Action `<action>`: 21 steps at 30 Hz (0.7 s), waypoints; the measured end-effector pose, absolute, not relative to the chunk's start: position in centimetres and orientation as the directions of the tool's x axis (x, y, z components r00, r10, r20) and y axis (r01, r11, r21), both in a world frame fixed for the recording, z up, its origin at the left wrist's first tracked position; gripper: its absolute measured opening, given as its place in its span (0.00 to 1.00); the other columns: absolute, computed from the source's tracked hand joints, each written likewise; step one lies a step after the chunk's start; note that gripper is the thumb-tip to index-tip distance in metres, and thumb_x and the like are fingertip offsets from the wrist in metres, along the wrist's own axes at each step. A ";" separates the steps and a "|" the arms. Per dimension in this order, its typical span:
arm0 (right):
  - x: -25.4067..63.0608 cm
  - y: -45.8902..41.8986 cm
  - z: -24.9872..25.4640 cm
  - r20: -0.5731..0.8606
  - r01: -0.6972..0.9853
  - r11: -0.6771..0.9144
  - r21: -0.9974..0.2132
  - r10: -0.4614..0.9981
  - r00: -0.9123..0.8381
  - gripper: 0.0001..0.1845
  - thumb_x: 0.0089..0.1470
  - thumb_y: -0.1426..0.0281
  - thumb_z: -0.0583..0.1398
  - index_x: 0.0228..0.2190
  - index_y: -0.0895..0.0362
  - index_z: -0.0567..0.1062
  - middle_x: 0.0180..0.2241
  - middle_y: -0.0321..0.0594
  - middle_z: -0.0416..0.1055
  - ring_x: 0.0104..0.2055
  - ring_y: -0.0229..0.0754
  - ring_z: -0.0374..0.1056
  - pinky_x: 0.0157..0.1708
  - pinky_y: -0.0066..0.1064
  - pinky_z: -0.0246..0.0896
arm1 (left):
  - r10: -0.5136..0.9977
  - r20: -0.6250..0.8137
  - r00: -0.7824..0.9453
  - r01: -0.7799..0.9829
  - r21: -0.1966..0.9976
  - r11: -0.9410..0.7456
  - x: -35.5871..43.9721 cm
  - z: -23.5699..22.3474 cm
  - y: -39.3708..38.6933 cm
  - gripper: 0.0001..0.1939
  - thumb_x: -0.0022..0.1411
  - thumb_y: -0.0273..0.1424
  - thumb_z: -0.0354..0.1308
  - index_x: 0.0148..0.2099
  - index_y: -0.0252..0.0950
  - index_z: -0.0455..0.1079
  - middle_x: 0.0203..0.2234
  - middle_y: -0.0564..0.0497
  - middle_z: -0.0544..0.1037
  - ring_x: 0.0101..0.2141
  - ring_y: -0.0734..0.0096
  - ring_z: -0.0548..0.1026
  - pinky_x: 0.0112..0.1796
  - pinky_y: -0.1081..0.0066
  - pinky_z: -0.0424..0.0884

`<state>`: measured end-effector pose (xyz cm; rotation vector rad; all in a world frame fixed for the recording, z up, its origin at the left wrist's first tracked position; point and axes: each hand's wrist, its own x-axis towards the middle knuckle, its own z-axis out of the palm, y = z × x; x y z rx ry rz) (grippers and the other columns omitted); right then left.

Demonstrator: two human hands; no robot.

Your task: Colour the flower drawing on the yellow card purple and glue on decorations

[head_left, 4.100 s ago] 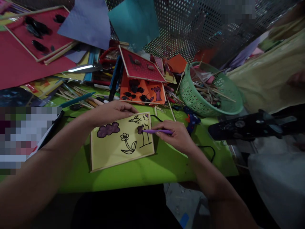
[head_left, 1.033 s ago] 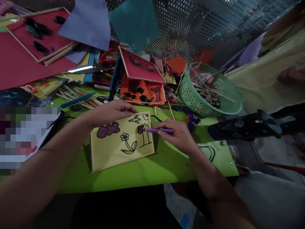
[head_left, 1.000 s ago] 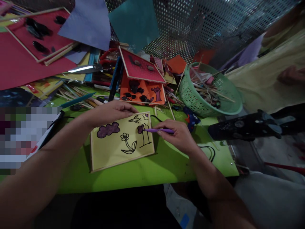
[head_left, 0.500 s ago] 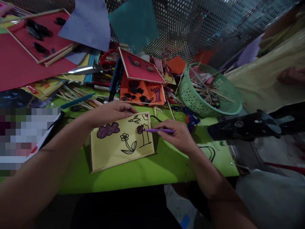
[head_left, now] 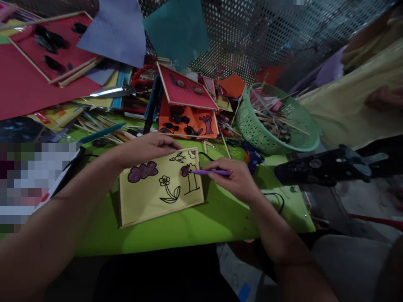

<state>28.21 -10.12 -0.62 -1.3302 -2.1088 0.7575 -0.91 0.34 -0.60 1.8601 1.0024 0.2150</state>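
Note:
A yellow picture card with a thin wooden stick border lies tilted on the green table. It bears black line drawings of a flower, a bird and a tree-like trunk, plus a cloud shape filled in purple. At its far edge, my left hand is closed on the border, fingers partly hidden. From the right, my right hand grips a purple marker. The marker's tip touches the small purple-coloured patch at the top of the trunk drawing.
Behind the card lie framed red and orange pictures, loose sticks and markers. A knife lies at left. A green basket of scraps and a blue glue gun are at right. Another person's hand shows far right.
My hands, the marker and the card look nearly unchanged. At lower right, the pale seat-like shape looks different, and a dark shape now shows at the edge.

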 end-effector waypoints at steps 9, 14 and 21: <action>28.3 -10.0 -1.0 0.151 0.619 0.355 -0.701 0.922 -0.357 0.09 0.63 0.71 0.65 0.43 0.51 0.85 0.37 0.37 0.84 0.35 0.40 0.76 0.38 0.33 0.68 | 0.688 -0.314 0.654 0.543 0.828 -0.138 -0.7 -0.4 0.3 0.23 0.67 0.43 0.56 0.58 0.41 0.81 0.49 0.46 0.85 0.46 0.59 0.82 0.46 0.66 0.77; 28.2 -10.1 -0.7 0.141 0.606 0.358 -0.710 0.916 -0.376 0.09 0.62 0.72 0.65 0.41 0.52 0.85 0.36 0.37 0.83 0.33 0.38 0.75 0.37 0.32 0.67 | 0.699 -0.302 0.649 0.541 0.828 -0.145 -0.8 -0.5 0.3 0.22 0.67 0.43 0.56 0.57 0.42 0.81 0.50 0.47 0.85 0.48 0.58 0.82 0.48 0.66 0.77; 28.3 -10.0 -0.9 0.159 0.615 0.361 -0.701 0.920 -0.358 0.09 0.63 0.72 0.64 0.43 0.52 0.85 0.38 0.38 0.84 0.36 0.40 0.76 0.38 0.33 0.66 | 0.698 -0.334 0.633 0.551 0.828 -0.104 -0.6 -0.1 0.1 0.23 0.67 0.43 0.56 0.57 0.41 0.81 0.49 0.47 0.86 0.46 0.59 0.83 0.46 0.66 0.78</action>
